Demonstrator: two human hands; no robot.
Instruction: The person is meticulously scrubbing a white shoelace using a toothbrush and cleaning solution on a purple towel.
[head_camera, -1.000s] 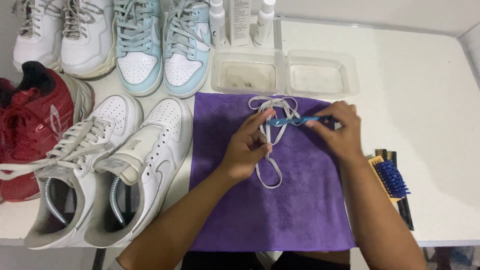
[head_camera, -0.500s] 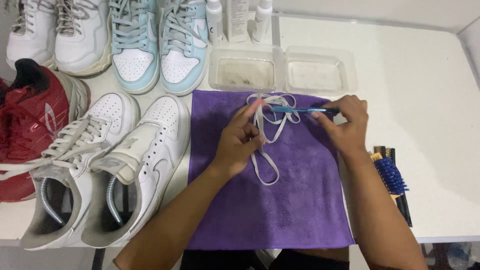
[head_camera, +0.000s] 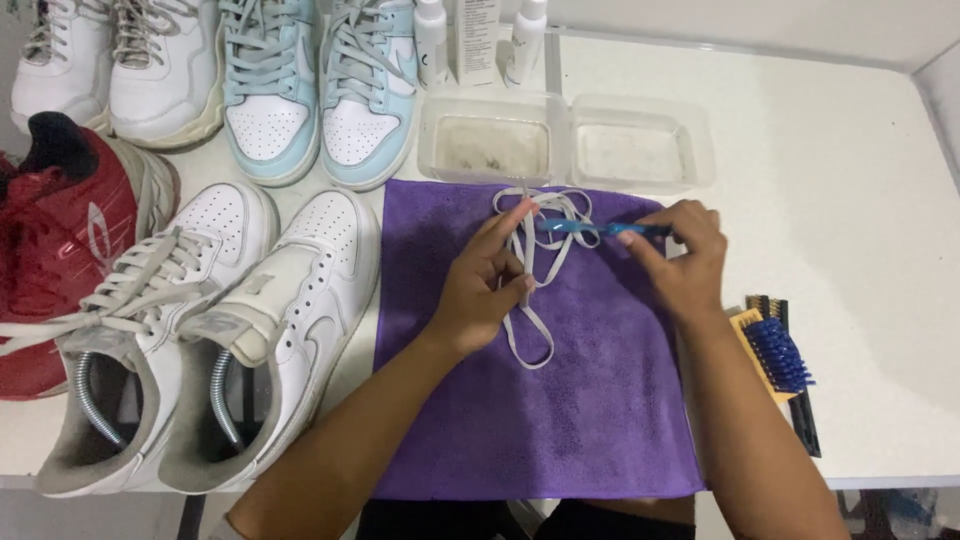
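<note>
— White surface (head_camera: 800, 150), what's on it?
— Purple square microfibre cloth (head_camera: 560, 420); left hand (head_camera: 480, 290) pinches a grey flat shoelace (head_camera: 530, 330) there. Right hand (head_camera: 680, 260) grips a blue slim toothbrush (head_camera: 590, 229), lying left-right, head leftward.
— Packaging?
— White spray bottles (head_camera: 431, 40) beyond two clear plastic tubs (head_camera: 640, 150).

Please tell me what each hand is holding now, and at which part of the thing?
The right hand holds a small blue brush by its handle end. The left hand pinches the grey-white shoelace on the purple cloth, along its middle strands.
</note>
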